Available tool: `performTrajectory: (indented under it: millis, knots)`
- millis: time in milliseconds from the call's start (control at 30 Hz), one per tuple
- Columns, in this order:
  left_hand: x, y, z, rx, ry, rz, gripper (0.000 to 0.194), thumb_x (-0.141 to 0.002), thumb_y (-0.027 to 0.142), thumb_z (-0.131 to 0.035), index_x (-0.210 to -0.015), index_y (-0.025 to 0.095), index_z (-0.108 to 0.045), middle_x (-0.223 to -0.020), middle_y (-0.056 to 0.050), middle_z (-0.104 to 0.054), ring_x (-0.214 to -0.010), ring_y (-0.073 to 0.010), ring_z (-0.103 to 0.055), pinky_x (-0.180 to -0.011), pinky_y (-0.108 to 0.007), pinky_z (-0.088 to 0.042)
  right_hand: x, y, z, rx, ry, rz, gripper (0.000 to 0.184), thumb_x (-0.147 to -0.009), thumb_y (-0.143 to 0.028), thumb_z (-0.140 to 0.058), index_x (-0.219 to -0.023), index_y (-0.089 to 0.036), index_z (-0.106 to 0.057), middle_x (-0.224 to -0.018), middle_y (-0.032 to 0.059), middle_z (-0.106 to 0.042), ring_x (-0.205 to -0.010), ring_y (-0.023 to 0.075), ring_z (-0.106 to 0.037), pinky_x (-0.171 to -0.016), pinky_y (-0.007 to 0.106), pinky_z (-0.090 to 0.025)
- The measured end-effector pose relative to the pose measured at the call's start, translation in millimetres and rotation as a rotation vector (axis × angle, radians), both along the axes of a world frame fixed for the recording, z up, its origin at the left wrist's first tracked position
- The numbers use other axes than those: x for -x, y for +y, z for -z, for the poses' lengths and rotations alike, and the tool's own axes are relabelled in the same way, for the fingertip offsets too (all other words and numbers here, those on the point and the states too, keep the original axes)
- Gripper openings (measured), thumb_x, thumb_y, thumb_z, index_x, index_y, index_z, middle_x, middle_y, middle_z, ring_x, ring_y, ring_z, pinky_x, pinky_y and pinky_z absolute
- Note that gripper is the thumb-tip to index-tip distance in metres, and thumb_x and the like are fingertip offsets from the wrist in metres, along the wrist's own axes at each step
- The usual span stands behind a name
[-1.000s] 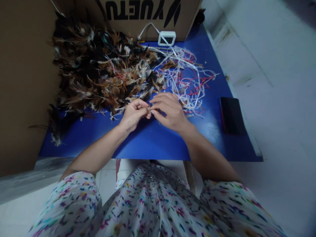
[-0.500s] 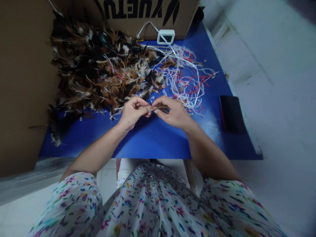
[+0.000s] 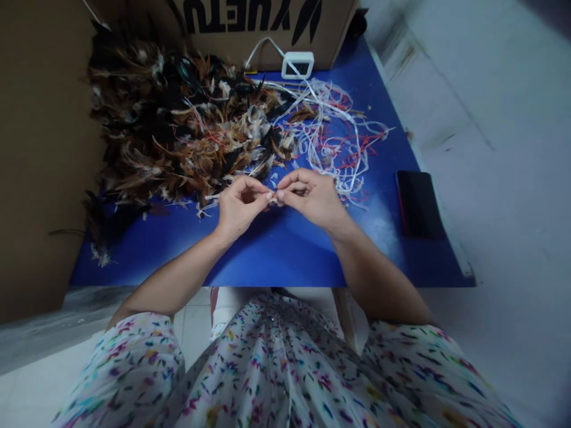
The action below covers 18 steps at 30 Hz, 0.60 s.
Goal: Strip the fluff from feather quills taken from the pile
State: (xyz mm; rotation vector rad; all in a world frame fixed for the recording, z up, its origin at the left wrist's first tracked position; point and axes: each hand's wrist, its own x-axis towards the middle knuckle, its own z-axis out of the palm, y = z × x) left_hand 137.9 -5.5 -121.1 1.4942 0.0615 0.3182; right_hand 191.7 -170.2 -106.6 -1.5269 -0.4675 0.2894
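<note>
My left hand (image 3: pixel 241 205) and my right hand (image 3: pixel 312 196) meet fingertip to fingertip just above the blue table. Thumb and forefinger of each are pinched together. Between them shows only the pale end of a small brown feather (image 3: pixel 273 202); my right fingers hide the rest of it. Behind and to the left of my hands spreads a big heap of brown, black and white feathers (image 3: pixel 191 139). Just beyond my right hand lies a tangle of clear and red strips (image 3: pixel 334 139).
A cardboard box (image 3: pixel 250 41) stands at the back, and a cardboard panel (image 3: pixel 40 148) rises on the left. A small white device (image 3: pixel 297 65) sits before the box. A dark phone (image 3: pixel 419 205) lies at the right edge of the blue table (image 3: pixel 276 261), beside the wall.
The brown feather that stuck out beneath my right fingers is now almost wholly covered by them. My right fingers have closed in tighter; both hands stay in nearly the same place.
</note>
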Motion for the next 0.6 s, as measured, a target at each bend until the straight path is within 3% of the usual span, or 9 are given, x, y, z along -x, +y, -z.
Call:
performTrajectory:
  millis: [200, 600]
  knots:
    - [-0.2, -0.4, -0.2, -0.01, -0.017, 0.001, 0.034, -0.068, 0.036, -0.09, -0.077, 0.02, -0.062, -0.073, 0.001, -0.073, -0.064, -0.0123, -0.069, -0.06, -0.026, -0.06, 0.0, 1.4, -2.3, -0.07, 0.116, 0.003, 0.04, -0.064, -0.033, -0.094, -0.082, -0.017, -0.062, -0.066, -0.0012, -0.069, -0.06, 0.0118, -0.068, -0.062, 0.026, -0.059]
    - [0.5, -0.5, 0.8, -0.069, -0.05, -0.017, 0.035, -0.068, 0.03, -0.09, -0.08, 0.021, -0.059, -0.076, 0.001, -0.073, -0.068, -0.0114, -0.07, -0.066, -0.026, -0.059, -1.9, 0.1, 0.5, -0.111, 0.217, -0.011, 0.044, -0.059, -0.027, -0.096, -0.084, -0.017, -0.061, -0.068, -0.0005, -0.072, -0.061, 0.0118, -0.07, -0.064, 0.026, -0.06]
